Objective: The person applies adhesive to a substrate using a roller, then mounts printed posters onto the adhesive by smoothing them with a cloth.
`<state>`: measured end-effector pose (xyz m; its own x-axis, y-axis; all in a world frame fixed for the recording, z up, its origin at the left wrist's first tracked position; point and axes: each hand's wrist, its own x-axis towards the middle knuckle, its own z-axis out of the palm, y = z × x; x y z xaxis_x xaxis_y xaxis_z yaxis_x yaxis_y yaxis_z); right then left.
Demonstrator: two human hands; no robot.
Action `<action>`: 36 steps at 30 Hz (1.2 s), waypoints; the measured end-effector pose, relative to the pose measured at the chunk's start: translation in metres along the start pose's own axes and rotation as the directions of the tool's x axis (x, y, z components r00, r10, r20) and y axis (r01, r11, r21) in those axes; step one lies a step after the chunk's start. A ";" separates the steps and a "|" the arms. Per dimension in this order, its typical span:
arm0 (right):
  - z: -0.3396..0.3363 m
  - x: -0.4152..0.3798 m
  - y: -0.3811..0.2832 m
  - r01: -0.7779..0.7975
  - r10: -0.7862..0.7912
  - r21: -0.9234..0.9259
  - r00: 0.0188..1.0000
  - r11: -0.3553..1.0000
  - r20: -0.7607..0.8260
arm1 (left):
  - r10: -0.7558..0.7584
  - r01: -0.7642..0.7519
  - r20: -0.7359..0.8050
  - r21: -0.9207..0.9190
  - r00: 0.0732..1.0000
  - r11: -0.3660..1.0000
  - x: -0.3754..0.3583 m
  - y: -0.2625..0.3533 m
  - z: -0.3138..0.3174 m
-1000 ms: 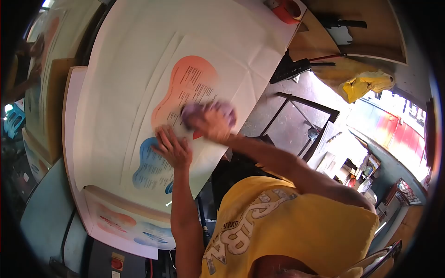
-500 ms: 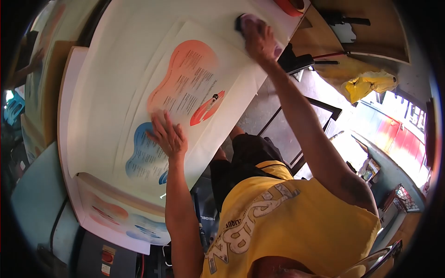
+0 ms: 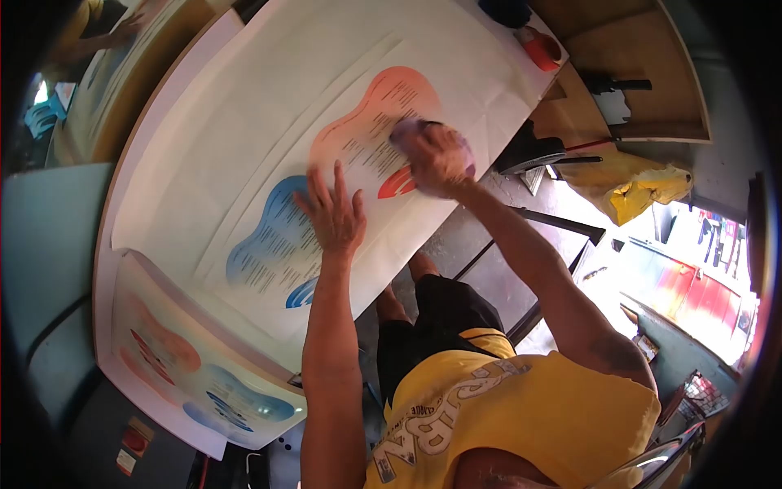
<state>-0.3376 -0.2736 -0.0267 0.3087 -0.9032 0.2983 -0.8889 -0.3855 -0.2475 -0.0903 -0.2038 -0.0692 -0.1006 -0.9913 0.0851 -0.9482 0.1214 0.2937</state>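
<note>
A large white printed sheet (image 3: 285, 147) lies on the tilted work surface, with a red-orange design and a blue design, each bearing lines of small text. My left hand (image 3: 336, 213) rests on it with fingers spread, partly over the blue design. My right hand (image 3: 438, 159) is closed on a bunched purple cloth (image 3: 405, 134) with a darker part along its far edge. That cloth lies against the sheet, over part of the red-orange design and its small red emblem (image 3: 395, 182).
A red tape roll (image 3: 541, 49) and a dark blue object (image 3: 505, 10) sit at the far right corner of the work surface. Another sheet with similar designs (image 3: 228, 399) hangs at the lower left. A yellow plastic bag (image 3: 643, 196) is to the right.
My right hand has moved with the purple cloth from the sheet's upper right corner back toward me, onto the red-orange design. My left hand stays flat on the sheet; the camera view has shifted.
</note>
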 end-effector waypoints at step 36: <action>0.094 -0.136 -0.343 0.351 -0.354 0.049 0.923 0.935 0.151 | 0.183 -0.175 -0.052 0.129 0.982 0.976 -0.113 -0.214 -0.062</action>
<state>-0.0425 -0.0360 -0.0691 0.6507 -0.7255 0.2242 -0.7065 -0.6866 -0.1716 0.1428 -0.1143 -0.0825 -0.2562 -0.9484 0.1870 -0.9468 0.2851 0.1492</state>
